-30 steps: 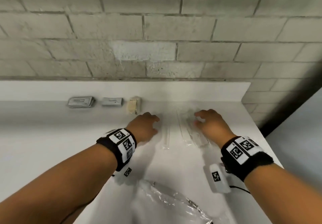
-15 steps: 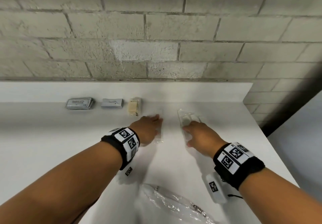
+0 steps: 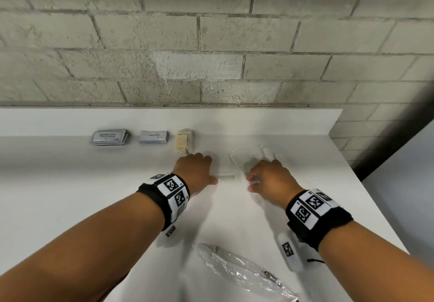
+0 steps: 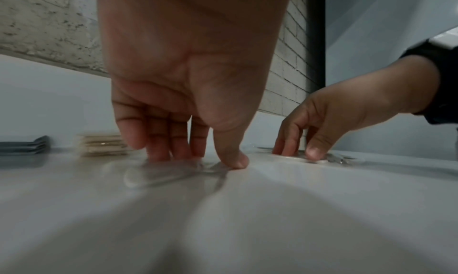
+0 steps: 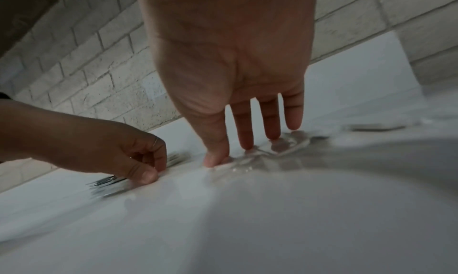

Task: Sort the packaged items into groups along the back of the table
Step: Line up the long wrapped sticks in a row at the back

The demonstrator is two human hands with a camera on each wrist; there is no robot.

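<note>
A clear-wrapped white comb (image 3: 226, 178) lies crosswise on the white table (image 3: 70, 184) between my hands. My left hand (image 3: 208, 168) pinches its left end with curled fingers and thumb; in the right wrist view the left hand (image 5: 151, 170) shows the comb's teeth (image 5: 104, 180) on both sides. My right hand (image 3: 258, 174) presses straight fingers down on a heap of clear packets (image 3: 244, 163), its thumb on their near edge. The right wrist view shows the crinkled wrappers (image 5: 280, 145) under the fingertips (image 5: 247, 147). What the clear packets hold is blurred.
Along the back stand three groups: shampoo sachets (image 3: 109, 137), grey sachets (image 3: 153, 136) and beige wrapped soaps (image 3: 184, 140). A clear zip bag (image 3: 234, 268) lies near the front edge. The table ends at the right (image 3: 375, 196). A block wall rises behind.
Both hands have slid the clear packets toward the back of the table. The comb, lengthwise before, now lies crosswise at my left thumb. My right hand has shifted a little left.
</note>
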